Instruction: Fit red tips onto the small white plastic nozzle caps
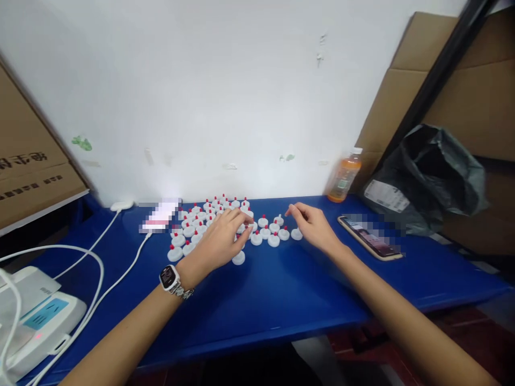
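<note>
Many white round caps (256, 239), most with a small red tip on top, stand in a spread group on the blue table. My left hand (223, 236) reaches over the middle of the group, thumb and fingers apart and curved around some caps, part of which it hides. To the right, my right hand (311, 225) has its fingers pinched beside a cap without a red tip (279, 220). A reddish spot shows at those fingertips, too small to name. Another white cap (296, 234) sits by the right hand, and one cap (238, 258) stands nearer me.
A phone (163, 214) on a cable lies at left, near a white power strip (52, 316). At right are a second phone (370, 238), an orange drink bottle (345, 176) and a dark plastic bag (422, 182). A white wall (225, 96) rises behind the blue table (249, 316).
</note>
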`<state>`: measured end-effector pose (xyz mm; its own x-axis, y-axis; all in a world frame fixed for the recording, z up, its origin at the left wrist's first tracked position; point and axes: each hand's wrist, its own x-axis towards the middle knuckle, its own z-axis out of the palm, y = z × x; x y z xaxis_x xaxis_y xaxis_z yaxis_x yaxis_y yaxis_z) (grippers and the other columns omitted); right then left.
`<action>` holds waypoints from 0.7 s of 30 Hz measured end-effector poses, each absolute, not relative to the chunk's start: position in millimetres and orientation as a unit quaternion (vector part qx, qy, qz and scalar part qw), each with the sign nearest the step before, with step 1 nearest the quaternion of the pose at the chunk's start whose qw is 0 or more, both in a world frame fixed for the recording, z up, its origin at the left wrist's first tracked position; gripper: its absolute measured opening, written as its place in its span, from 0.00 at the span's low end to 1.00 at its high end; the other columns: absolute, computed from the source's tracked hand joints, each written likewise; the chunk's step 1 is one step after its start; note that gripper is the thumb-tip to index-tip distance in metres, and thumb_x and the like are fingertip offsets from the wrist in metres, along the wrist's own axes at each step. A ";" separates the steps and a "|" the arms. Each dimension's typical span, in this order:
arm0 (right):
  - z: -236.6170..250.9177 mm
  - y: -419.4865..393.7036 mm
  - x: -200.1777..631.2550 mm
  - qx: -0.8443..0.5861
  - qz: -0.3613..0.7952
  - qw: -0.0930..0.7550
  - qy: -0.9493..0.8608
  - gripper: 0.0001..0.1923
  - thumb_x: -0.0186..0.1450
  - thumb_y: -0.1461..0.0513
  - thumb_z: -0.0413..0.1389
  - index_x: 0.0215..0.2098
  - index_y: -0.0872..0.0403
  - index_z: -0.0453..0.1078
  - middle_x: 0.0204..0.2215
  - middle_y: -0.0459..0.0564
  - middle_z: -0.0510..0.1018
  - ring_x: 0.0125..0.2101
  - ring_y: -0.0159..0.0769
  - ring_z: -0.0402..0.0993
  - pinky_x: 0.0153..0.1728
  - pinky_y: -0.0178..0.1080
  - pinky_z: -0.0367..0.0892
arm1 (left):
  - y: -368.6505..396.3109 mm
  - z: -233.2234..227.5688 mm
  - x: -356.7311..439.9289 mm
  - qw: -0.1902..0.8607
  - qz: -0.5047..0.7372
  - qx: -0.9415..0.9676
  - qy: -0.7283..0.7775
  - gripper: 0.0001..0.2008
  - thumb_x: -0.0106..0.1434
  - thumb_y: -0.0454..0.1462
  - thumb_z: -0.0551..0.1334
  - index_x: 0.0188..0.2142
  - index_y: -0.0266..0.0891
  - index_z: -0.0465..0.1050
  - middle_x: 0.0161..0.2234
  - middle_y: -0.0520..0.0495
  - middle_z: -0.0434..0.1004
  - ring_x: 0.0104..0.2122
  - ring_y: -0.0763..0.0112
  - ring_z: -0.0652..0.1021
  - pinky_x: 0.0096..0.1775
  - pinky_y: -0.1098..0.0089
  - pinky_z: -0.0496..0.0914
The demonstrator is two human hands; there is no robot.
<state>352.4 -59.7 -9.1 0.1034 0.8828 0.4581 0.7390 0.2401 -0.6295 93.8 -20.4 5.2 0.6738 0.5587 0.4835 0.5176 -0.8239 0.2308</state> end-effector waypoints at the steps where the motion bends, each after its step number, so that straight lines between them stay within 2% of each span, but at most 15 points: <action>1: -14.8 -63.6 359.7 -0.627 0.080 0.416 -0.654 0.18 0.70 0.51 0.47 0.34 0.53 0.73 0.18 0.42 0.68 0.20 0.32 0.63 0.24 0.36 0.55 | -21.6 5.8 106.4 0.038 0.266 0.921 0.282 0.10 0.72 0.40 0.52 0.43 0.42 0.70 0.43 0.44 0.74 0.46 0.59 0.72 0.49 0.57 0.67; 5: -34.0 -67.6 375.6 -0.655 0.087 0.365 -0.656 0.09 0.65 0.57 0.55 0.39 0.53 0.71 0.20 0.41 0.71 0.22 0.32 0.67 0.26 0.35 0.58 | -24.2 3.4 149.6 0.034 0.243 0.935 0.257 0.10 0.72 0.40 0.52 0.44 0.41 0.70 0.44 0.45 0.74 0.45 0.60 0.73 0.48 0.58 0.68; 8: -39.3 -66.7 378.0 -0.631 0.124 0.362 -0.675 0.04 0.63 0.61 0.54 0.33 0.53 0.70 0.22 0.43 0.74 0.23 0.32 0.68 0.27 0.35 0.60 | -24.4 -2.4 169.1 0.031 0.229 0.939 0.254 0.10 0.72 0.40 0.52 0.45 0.41 0.70 0.44 0.45 0.73 0.44 0.60 0.73 0.47 0.58 0.68; 11: -36.0 -68.5 373.8 -0.600 0.155 0.418 -0.664 0.05 0.62 0.62 0.55 0.30 0.54 0.70 0.25 0.45 0.77 0.25 0.32 0.69 0.28 0.35 0.62 | -24.9 -7.5 178.2 0.033 0.243 0.937 0.248 0.12 0.70 0.41 0.55 0.50 0.40 0.68 0.46 0.44 0.73 0.46 0.59 0.72 0.49 0.59 0.68; 14: -26.0 -71.5 360.9 -0.537 0.216 0.513 -0.634 0.06 0.63 0.59 0.57 0.32 0.54 0.70 0.28 0.47 0.77 0.27 0.32 0.70 0.30 0.35 0.64 | -25.8 -7.5 176.5 0.037 0.273 0.930 0.244 0.19 0.69 0.42 0.58 0.57 0.40 0.63 0.52 0.42 0.71 0.50 0.58 0.71 0.52 0.57 0.67; 16: -17.7 -70.9 346.9 -0.482 0.269 0.551 -0.625 0.09 0.63 0.56 0.58 0.34 0.54 0.69 0.28 0.47 0.77 0.28 0.33 0.71 0.30 0.36 0.65 | -25.7 -5.2 166.4 0.043 0.281 0.929 0.239 0.19 0.70 0.43 0.56 0.58 0.40 0.62 0.52 0.42 0.72 0.49 0.58 0.72 0.52 0.56 0.68; 19: -7.0 -63.2 319.6 -0.442 0.300 0.548 -0.644 0.12 0.64 0.53 0.58 0.36 0.54 0.70 0.27 0.46 0.77 0.26 0.32 0.71 0.29 0.35 0.64 | -24.2 -4.6 133.1 0.059 0.291 0.923 0.244 0.16 0.72 0.43 0.52 0.56 0.42 0.64 0.50 0.43 0.74 0.49 0.59 0.73 0.51 0.57 0.68; 21: -3.0 -53.7 298.4 -0.445 0.272 0.527 -0.671 0.11 0.67 0.54 0.55 0.40 0.54 0.70 0.27 0.45 0.76 0.26 0.32 0.70 0.29 0.35 0.63 | -24.1 -9.1 100.6 0.065 0.301 0.907 0.287 0.16 0.73 0.43 0.51 0.56 0.41 0.63 0.51 0.42 0.73 0.51 0.59 0.73 0.52 0.57 0.68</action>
